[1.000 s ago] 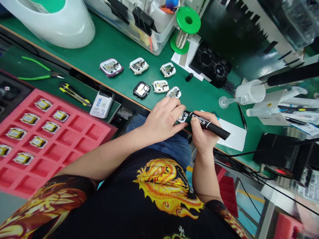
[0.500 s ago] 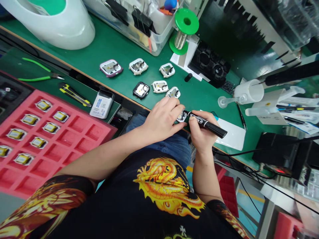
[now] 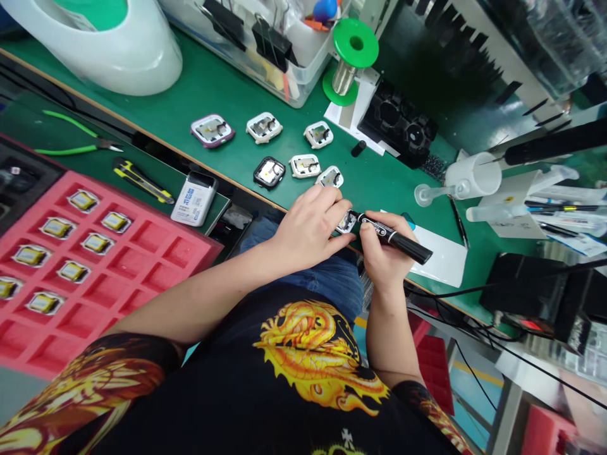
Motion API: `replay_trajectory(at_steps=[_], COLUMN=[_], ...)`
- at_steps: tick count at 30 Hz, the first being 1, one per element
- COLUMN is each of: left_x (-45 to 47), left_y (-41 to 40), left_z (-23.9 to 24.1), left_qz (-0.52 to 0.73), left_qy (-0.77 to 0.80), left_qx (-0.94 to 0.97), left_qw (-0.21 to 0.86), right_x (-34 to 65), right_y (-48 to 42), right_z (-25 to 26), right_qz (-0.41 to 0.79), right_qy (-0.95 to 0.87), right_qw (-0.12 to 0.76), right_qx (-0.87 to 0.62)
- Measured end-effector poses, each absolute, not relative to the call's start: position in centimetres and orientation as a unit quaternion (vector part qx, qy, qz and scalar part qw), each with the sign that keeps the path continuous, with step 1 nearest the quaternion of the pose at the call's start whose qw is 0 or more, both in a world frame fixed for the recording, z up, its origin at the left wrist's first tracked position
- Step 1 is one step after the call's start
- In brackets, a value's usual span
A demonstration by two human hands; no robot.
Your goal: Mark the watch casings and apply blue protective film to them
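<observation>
My left hand (image 3: 315,222) is closed on a small watch case (image 3: 348,222) at the bench's front edge, its fingers covering part of the case. Between the fingers of my right hand (image 3: 385,248) is a black marker pen (image 3: 401,242). Its tip points left and meets the right side of the held case; whether it touches cannot be made out. Just beyond my left fingers lie a white watch case (image 3: 331,177), another white one (image 3: 305,165) and a black one (image 3: 269,172). Farther back are a purple-rimmed case (image 3: 212,131) and two pale ones (image 3: 264,127).
A pink foam tray (image 3: 114,278) with yellow-topped parts is at left, near green-handled pliers (image 3: 95,142), a yellow cutter (image 3: 142,180) and a white box (image 3: 193,199). A solder spool (image 3: 344,79), black cap (image 3: 358,148) and white sheet (image 3: 443,256) are on the green bench.
</observation>
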State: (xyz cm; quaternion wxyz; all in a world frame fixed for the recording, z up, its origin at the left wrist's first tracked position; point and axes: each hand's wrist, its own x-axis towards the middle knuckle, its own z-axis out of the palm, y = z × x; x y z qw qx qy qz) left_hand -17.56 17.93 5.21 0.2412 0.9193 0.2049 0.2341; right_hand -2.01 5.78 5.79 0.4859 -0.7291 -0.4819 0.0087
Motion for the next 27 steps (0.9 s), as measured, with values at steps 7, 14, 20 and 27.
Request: replay_trajectory(at_steps=[7,14,20,27], left_x=[-17.6,-17.6,-17.6,-17.7], left_y=[17.9,17.9,17.9,17.9], left_z=[5.2,5.2,5.3,5.3], left_qz=[0.236,0.23,0.23,0.231], left_qy=[0.207,0.209,0.209,0.206], left_qx=[0.921,0.92,0.919,0.917], left_qw=[0.23,0.239,0.242,0.252], right_x=[-2.0,-2.1,-1.5,-1.3], right_y=[5.8,5.7,5.2,5.4], right_z=[5.7,5.8,5.0,4.4], right_qz=[0.004,0.002,0.031,0.077], right_qy=[-0.485,-0.472,-0.408,-0.36], right_qw=[0.486,0.503,0.557,0.617], right_qx=[-0.727,-0.724,-0.723,-0.696])
